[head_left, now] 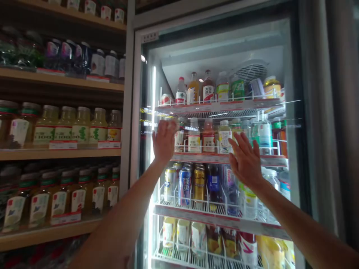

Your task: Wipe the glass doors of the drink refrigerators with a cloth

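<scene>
The left hand [165, 142] and right hand [245, 160] are both raised in front of the glass door [213, 48] of a tall drinks fridge, the left at about eleven o'clock from the picture's centre and the right at about two. Neither hand is clenched or grasping anything. The left fingers [168, 126] bend forward slightly, while the right fingers [241, 144] are spread wide. Both hands look to be at the glass or just off it, though I cannot tell whether they touch it. (Glare and reflections make that hard to judge.) For steady handling, open hands set well apart like these would spread any pressure across the door better than fingertips alone.

Inside the fridge, wire racks [221, 220] hold rows of drinks. The top shelf has mixed plastic bottles [209, 89], and the next one down has more bottles with pale labels [209, 138], directly behind the hands. Below them, at about six o'clock, stand a blue can [185, 186] and a gold can [199, 183]. Further down, at about five o'clock, are more bottles [183, 235].

At nine o'clock, wooden shelves [61, 153] outside the fridge carry rows of glass bottles of yellow juice [81, 127], with more of the same on the shelf below [78, 198].
</scene>
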Motion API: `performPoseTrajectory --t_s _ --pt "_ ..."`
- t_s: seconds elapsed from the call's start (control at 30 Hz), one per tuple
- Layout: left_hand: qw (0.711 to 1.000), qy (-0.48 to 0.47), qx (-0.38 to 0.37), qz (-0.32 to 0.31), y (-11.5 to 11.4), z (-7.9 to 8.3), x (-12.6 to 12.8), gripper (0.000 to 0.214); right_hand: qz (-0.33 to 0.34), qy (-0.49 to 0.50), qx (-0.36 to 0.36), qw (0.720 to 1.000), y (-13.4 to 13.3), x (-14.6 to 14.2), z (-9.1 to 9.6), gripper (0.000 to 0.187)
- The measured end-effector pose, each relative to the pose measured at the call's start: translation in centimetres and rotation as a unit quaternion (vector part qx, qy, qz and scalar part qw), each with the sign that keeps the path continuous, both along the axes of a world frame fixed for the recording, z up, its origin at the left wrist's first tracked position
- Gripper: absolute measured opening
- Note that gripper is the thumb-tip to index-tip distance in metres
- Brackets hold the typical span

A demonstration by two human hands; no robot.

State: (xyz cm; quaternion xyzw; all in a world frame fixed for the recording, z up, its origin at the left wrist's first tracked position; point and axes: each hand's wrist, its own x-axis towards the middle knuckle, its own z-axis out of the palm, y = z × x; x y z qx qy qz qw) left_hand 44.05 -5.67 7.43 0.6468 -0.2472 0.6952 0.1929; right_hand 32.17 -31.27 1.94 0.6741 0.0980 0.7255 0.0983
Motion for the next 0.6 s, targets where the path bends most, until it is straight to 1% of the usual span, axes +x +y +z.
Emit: performPoseTrajectory --t_s 0.03,0.07,0.1,0.13,0.17,0.2,0.23,0.27,0.3,0.33,0.37,0.4,0.43,0.47,0.5,0.53,0.57,0.6 --pt "0.996 0.025 -0.081 -0.012 0.7 0.7 0.5 0.041 -0.002 -0.004 0.005 1.000 -0.6 -0.3 0.0 0.056" --pt "0.988 0.042 -0.146 -0.026 1.0 1.2 0.9 0.041 -0.003 -0.007 0.010 1.000 -1.2 -0.5 0.0 0.057" --pt "0.981 0.048 -0.184 -0.040 0.7 1.5 1.1 0.041 -0.004 -0.010 0.016 1.000 -1.7 -0.7 0.0 0.058" --pt "0.979 0.043 -0.193 -0.051 -0.1 1.4 0.9 0.042 -0.005 -0.010 0.022 1.000 -2.0 -0.8 -0.1 0.058" --pt "0.983 0.028 -0.171 -0.055 -1.3 1.1 0.5 0.043 -0.005 -0.010 0.025 1.000 -2.3 -0.8 -0.1 0.058" --pt "0.991 0.006 -0.122 -0.054 -2.8 0.6 -0.1 0.044 -0.004 -0.010 0.025 1.000 -2.4 -0.8 0.0 0.058" --pt "0.997 -0.020 -0.052 -0.048 -4.4 0.0 -0.9 0.045 -0.004 -0.010 0.023 1.000 -2.4 -0.8 0.0 0.057" --pt "0.997 -0.049 0.031 -0.041 -5.9 -0.6 -1.6 0.045 -0.003 -0.013 0.020 1.000 -2.3 -0.7 0.1 0.056" --pt "0.990 -0.077 0.117 -0.031 -7.1 -1.1 -2.3 0.045 -0.001 -0.017 0.017 1.000 -2.1 -0.6 0.2 0.056" --pt "0.977 -0.097 0.191 -0.020 -7.9 -1.4 -2.8 0.045 0.001 -0.020 0.014 1.000 -1.9 -0.5 0.3 0.055" --pt "0.964 -0.106 0.243 -0.011 -8.1 -1.5 -3.1 0.045 0.003 -0.022 0.012 1.000 -1.8 -0.5 0.4 0.054" --pt "0.958 -0.104 0.268 -0.003 -7.7 -1.2 -3.2 0.044 0.004 -0.022 0.011 1.000 -1.7 -0.5 0.4 0.053" --pt "0.961 -0.089 0.261 0.002 -6.9 -0.8 -3.1 0.044 0.004 -0.021 0.011 1.000 -1.8 -0.5 0.5 0.052" --pt "0.974 -0.061 0.217 0.003 -5.6 -0.2 -2.7 0.044 0.002 -0.021 0.009 1.000 -2.0 -0.6 0.5 0.052" --pt "0.989 -0.026 0.145 0.001 -4.2 0.6 -2.3 0.044 -0.001 -0.022 0.008 1.000 -2.3 -0.7 0.5 0.052" --pt "0.998 0.009 0.055 -0.001 -2.7 1.4 -1.7 0.044 -0.004 -0.023 0.008 1.000 -2.7 -0.8 0.5 0.052" --pt "0.999 0.037 -0.036 -0.004 -1.4 2.2 -1.1 0.044 -0.007 -0.025 0.009 1.000 -3.2 -1.0 0.5 0.051" --pt "0.992 0.055 -0.113 -0.006 -0.4 2.9 -0.6 0.044 -0.010 -0.028 0.012 0.999 -3.7 -1.2 0.4 0.051"
